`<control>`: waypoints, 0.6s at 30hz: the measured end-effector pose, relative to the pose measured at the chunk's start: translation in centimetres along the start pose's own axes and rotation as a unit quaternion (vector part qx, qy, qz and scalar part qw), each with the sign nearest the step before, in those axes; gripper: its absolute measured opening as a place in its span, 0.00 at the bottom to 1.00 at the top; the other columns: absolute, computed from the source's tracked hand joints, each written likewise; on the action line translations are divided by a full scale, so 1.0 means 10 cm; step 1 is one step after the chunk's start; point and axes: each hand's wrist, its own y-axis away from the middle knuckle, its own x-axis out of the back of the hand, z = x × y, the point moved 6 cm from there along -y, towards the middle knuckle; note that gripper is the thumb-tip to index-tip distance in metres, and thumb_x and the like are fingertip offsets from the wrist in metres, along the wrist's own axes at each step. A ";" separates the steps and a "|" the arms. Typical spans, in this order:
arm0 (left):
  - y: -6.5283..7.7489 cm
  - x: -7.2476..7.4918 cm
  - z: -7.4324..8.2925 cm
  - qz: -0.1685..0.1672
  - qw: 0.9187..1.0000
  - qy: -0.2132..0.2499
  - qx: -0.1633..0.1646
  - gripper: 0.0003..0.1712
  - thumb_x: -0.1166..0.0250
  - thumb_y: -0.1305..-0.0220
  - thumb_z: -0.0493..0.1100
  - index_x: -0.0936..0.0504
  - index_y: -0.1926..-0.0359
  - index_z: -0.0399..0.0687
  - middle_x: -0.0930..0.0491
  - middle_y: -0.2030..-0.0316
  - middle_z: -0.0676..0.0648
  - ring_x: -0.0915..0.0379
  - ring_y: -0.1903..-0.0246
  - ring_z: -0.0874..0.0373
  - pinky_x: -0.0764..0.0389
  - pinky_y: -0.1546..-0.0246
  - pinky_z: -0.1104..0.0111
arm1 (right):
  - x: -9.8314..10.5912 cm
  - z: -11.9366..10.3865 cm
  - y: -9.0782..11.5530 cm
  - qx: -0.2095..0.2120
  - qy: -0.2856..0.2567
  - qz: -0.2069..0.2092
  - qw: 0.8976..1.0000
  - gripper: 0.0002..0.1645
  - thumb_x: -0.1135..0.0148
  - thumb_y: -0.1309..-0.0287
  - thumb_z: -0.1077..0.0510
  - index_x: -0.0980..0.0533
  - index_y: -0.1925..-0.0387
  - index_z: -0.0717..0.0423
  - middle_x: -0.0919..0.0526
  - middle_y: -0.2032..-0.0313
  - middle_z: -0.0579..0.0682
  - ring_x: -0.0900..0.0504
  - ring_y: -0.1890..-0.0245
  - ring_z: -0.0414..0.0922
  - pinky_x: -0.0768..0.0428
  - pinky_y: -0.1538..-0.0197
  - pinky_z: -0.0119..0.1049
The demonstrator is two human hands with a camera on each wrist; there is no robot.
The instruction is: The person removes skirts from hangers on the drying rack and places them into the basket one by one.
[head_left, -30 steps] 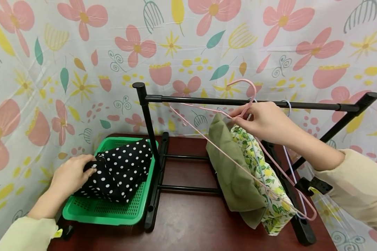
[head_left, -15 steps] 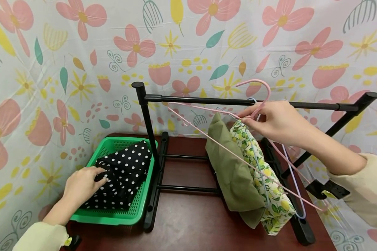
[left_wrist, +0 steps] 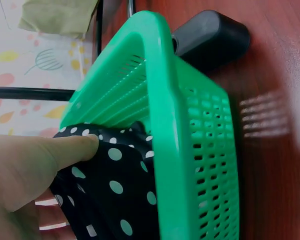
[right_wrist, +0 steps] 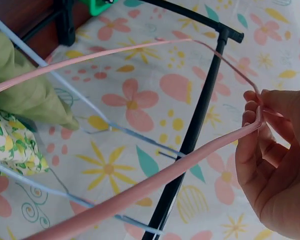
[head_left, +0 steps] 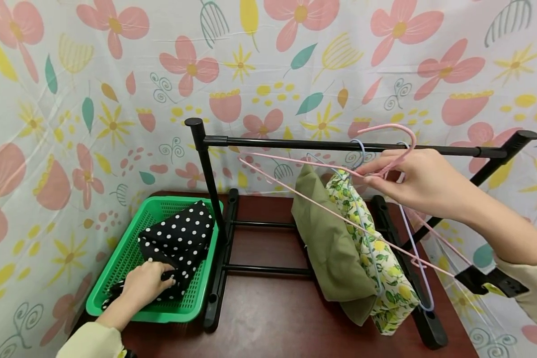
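My right hand (head_left: 422,181) pinches a pink clothes hanger (head_left: 313,198) at the base of its hook, in front of the black rack bar. The hanger bears no garment, and its hook rises above the fingers. In the green basket (head_left: 91,293) lies a black cloth with white dots (head_left: 183,226), bunched up. My left hand (head_left: 145,283) grips its near part. In the left wrist view the thumb (left_wrist: 75,150) lies over the dotted cloth (left_wrist: 115,187) with fingers beneath it, close to the basket's wall (left_wrist: 205,165).
On the black rack (head_left: 286,144) hang an olive green garment (head_left: 331,248) and a lemon-print garment (head_left: 394,278). An unladen lavender hanger (head_left: 422,268) hangs to their right. The rack stands on a dark red table (head_left: 268,313), before a flowered curtain (head_left: 259,64).
My right hand has drawn the pink hanger to the right and slightly down. My left hand has moved right and nearer, and the cloth's near part has shifted under it.
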 end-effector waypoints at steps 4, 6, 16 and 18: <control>-0.03 -0.14 0.02 -0.027 0.999 0.026 0.012 0.17 0.29 0.52 0.49 0.15 0.58 0.53 0.18 0.74 0.47 0.33 0.87 0.59 0.39 0.89 0.68 | 0.06 0.01 0.07 0.012 0.001 0.011 1.000 0.13 0.37 0.47 0.64 0.17 0.62 0.43 0.19 0.69 0.37 0.48 0.89 0.23 0.43 0.83 0.19; -0.04 -0.19 0.02 -0.045 0.998 0.042 0.019 0.18 0.30 0.50 0.51 0.15 0.57 0.52 0.20 0.80 0.48 0.36 0.89 0.61 0.40 0.89 0.69 | 0.09 0.03 0.11 0.006 0.002 0.015 1.000 0.15 0.35 0.49 0.64 0.18 0.61 0.42 0.21 0.70 0.34 0.47 0.89 0.24 0.44 0.83 0.18; 0.04 -0.44 0.11 -0.140 0.981 0.131 0.000 0.11 0.41 0.38 0.52 0.19 0.68 0.51 0.23 0.76 0.57 0.31 0.79 0.64 0.31 0.77 0.67 | 0.23 0.02 0.21 -0.025 0.004 0.025 0.999 0.19 0.34 0.51 0.67 0.18 0.61 0.40 0.24 0.67 0.29 0.48 0.90 0.25 0.45 0.85 0.19; 0.05 -0.44 0.14 -0.138 0.982 0.130 -0.008 0.09 0.41 0.38 0.50 0.20 0.70 0.52 0.25 0.79 0.57 0.34 0.82 0.63 0.33 0.79 0.68 | 0.25 0.02 0.21 -0.022 -0.001 0.029 0.999 0.20 0.34 0.52 0.67 0.18 0.61 0.40 0.24 0.68 0.29 0.49 0.90 0.25 0.45 0.85 0.19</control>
